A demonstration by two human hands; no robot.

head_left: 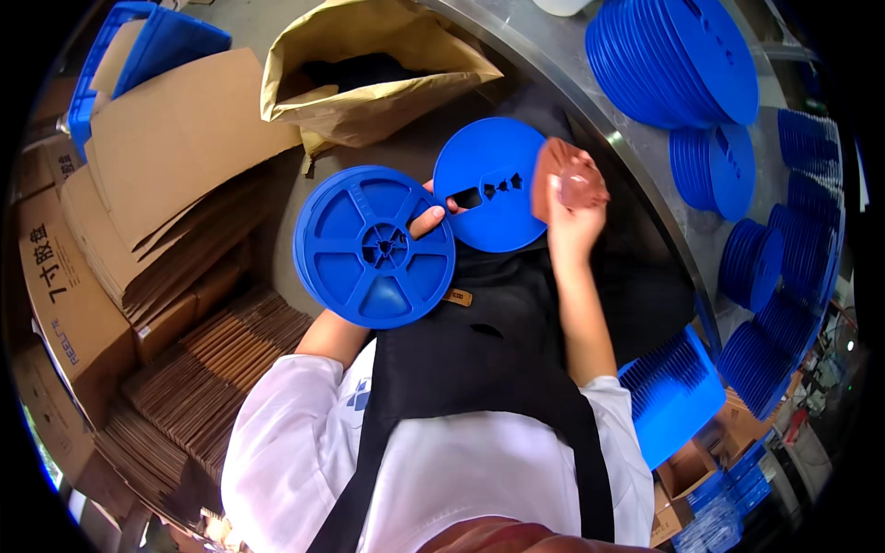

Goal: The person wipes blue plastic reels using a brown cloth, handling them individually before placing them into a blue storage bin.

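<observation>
My left hand (427, 221) is mostly hidden. Its thumb lies over the rim of a blue plastic reel (384, 297) with spoke-like ribs and a round hub. Fingertips of that hand also show at the slot of a flat blue disc (498, 152), which stands tilted just right of the reel. A reddish-brown cloth (583, 187) is bunched in my right hand (573, 221), whose fingers are closed around it. The cloth meets the disc's right edge. Whether the reel holds several stacked pieces, I cannot tell.
Blue disc stacks (714, 64) stand on the metal table (590, 60) at the right. An open yellowish sack (369, 115) with something dark inside sits ahead. Cardboard sheets (184, 138) and folded cartons (221, 369) fill the left. A blue crate (678, 415) is near my right elbow.
</observation>
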